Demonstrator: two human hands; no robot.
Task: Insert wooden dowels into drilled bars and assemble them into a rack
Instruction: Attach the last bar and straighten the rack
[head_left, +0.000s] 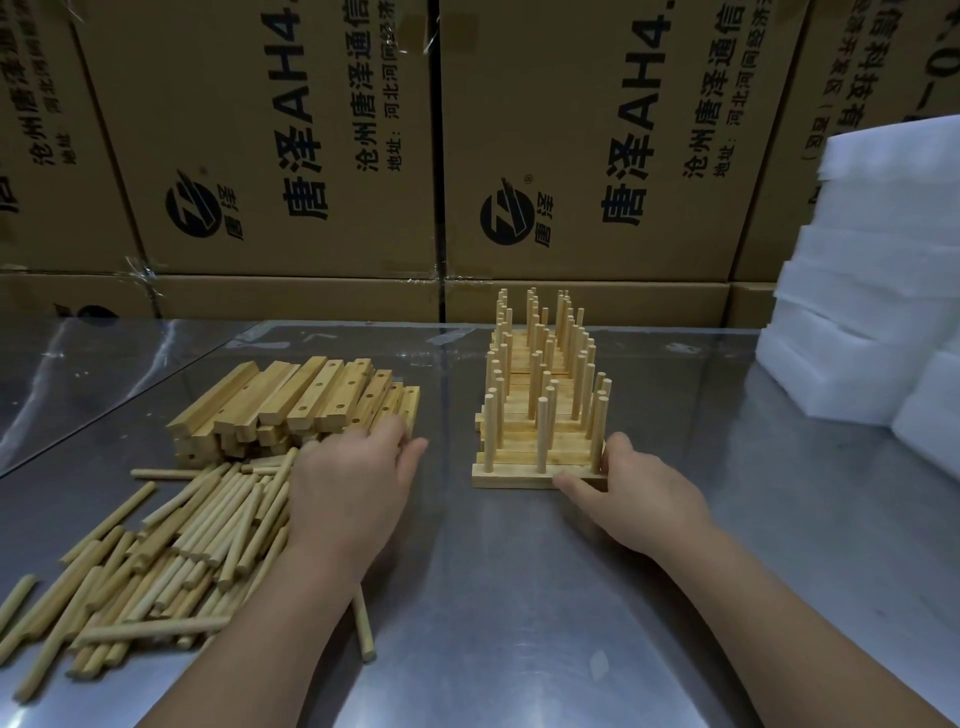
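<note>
A pile of drilled wooden bars lies on the steel table at the left. In front of it is a heap of loose dowels. Several bars with upright dowels stand in a row at centre right. My left hand reaches over the dowels, its fingertips touching the near right end of the bar pile, thumb stretched out. My right hand grips the right end of the nearest dowelled bar, thumb on its front face and fingers behind it.
One stray dowel lies beside my left forearm. Printed cardboard boxes wall off the back of the table. White foam blocks are stacked at the right edge.
</note>
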